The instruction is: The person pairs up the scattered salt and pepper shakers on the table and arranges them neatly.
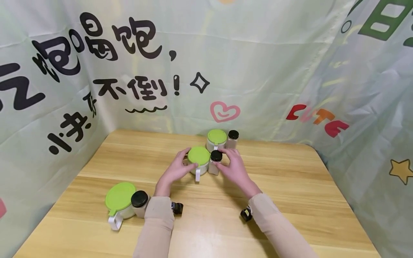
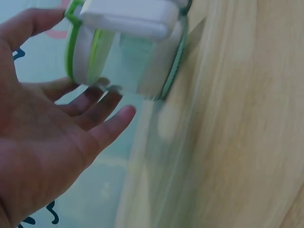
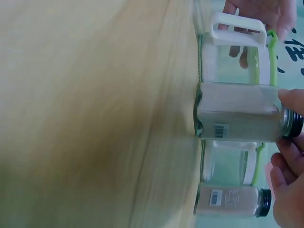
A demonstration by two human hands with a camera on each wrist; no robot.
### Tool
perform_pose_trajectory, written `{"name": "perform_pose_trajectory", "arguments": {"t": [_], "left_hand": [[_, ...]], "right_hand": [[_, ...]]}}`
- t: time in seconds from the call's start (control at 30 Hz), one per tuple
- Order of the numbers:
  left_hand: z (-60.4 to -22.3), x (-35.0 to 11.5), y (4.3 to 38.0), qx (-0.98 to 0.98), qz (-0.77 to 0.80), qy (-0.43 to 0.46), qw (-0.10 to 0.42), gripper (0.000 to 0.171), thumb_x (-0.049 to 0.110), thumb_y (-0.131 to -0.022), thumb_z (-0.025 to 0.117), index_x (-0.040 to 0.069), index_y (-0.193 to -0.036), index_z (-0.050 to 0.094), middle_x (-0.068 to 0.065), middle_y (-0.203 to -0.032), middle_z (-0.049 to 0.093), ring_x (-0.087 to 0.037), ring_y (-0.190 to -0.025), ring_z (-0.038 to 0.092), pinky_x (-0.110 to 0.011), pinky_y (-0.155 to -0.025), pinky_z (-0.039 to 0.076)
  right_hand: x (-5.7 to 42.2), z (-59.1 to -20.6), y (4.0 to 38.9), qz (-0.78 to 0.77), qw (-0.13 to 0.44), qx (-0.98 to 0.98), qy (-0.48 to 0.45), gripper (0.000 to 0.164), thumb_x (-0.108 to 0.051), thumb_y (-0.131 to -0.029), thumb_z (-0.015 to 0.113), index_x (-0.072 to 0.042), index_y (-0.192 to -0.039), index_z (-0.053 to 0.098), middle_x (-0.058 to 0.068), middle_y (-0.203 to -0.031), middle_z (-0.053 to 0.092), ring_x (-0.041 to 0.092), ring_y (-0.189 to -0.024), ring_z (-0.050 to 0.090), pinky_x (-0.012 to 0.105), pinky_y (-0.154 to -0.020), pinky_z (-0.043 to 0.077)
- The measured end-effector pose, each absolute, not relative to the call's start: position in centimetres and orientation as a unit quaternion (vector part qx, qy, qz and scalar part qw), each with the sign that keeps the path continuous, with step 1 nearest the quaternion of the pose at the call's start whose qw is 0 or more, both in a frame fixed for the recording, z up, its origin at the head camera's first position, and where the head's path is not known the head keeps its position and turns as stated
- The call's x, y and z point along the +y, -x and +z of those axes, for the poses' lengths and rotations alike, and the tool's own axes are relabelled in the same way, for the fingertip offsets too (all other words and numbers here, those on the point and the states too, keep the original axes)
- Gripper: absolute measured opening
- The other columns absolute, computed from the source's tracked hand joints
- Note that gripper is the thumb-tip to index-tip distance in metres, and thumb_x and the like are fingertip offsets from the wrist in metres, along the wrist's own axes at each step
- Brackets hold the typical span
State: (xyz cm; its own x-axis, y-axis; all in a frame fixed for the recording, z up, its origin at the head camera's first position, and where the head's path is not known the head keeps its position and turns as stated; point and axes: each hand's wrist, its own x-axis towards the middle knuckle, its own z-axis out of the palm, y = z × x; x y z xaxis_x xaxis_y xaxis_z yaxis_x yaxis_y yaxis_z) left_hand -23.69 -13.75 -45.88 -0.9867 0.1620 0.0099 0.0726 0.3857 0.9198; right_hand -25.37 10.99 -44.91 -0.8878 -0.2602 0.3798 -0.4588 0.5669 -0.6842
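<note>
Near the back of the table, a glass jar [image 1: 198, 156] with a green lid and white handle stands beside a square glass bottle [image 1: 214, 167] with a black cap. My left hand [image 1: 175, 168] holds the jar from the left, its thumb at the lid's front and its fingers round the far side. In the left wrist view, the thumb meets the lid's tab, above the white handle [image 2: 128, 19]. From the right, my right hand [image 1: 236, 167] grips the bottle just under its cap, thumb in front. The right wrist view shows pale contents and a barcode label [image 3: 222, 130] on the bottle.
Behind them stand another green-lidded jar [image 1: 217, 137] and black-capped bottle [image 1: 233, 138], close to the printed curtain [image 1: 264, 79]. A third, larger-looking jar [image 1: 120, 197] and bottle [image 1: 140, 204] stand at the front left, beside my left sleeve. The wooden table [image 1: 290, 200] has a rounded back right corner.
</note>
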Motion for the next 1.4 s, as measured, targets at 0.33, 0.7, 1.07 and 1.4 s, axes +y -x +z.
{"name": "perform_pose_trajectory", "arguments": {"t": [0.33,0.7,1.07,1.4], "left_hand": [[-45.3,-14.0,21.9,0.825,0.541,-0.140,0.089,0.079,0.016,-0.095,0.071,0.007,-0.163,0.030,-0.023,-0.160,0.036,-0.044,-0.142,0.045,-0.056,-0.114,0.044],[-45.2,-13.9,20.1,0.789,0.570,-0.194,0.123,0.074,0.002,-0.094,0.074,0.001,-0.158,0.037,-0.021,-0.160,0.038,-0.042,-0.143,0.043,-0.045,-0.113,0.047],[-45.3,-13.5,17.5,0.777,0.589,-0.180,0.133,0.074,0.005,-0.092,0.079,0.000,-0.154,0.041,-0.023,-0.153,0.046,-0.043,-0.139,0.048,-0.047,-0.110,0.050],[-45.4,-13.7,15.4,0.781,0.583,-0.177,0.141,0.076,0.008,-0.085,0.086,0.001,-0.149,0.046,-0.020,-0.146,0.052,-0.039,-0.131,0.056,-0.039,-0.105,0.055]], "right_hand": [[13.3,-44.7,23.3,0.474,0.059,-0.848,-0.228,0.054,-0.001,-0.088,0.082,0.003,-0.137,0.060,0.018,-0.129,0.065,0.035,-0.118,0.065,0.045,-0.097,0.060],[15.0,-44.6,20.8,0.490,0.036,-0.839,-0.235,0.053,0.001,-0.087,0.082,0.003,-0.136,0.061,0.019,-0.126,0.065,0.037,-0.118,0.064,0.034,-0.089,0.062],[15.7,-44.6,18.1,0.491,0.017,-0.838,-0.237,0.053,0.003,-0.084,0.083,0.000,-0.133,0.063,0.017,-0.126,0.065,0.036,-0.117,0.065,0.031,-0.087,0.062],[16.0,-44.7,15.8,0.500,-0.001,-0.833,-0.237,0.052,0.001,-0.083,0.084,-0.006,-0.131,0.064,0.011,-0.127,0.066,0.032,-0.118,0.066,0.029,-0.089,0.061]]}}
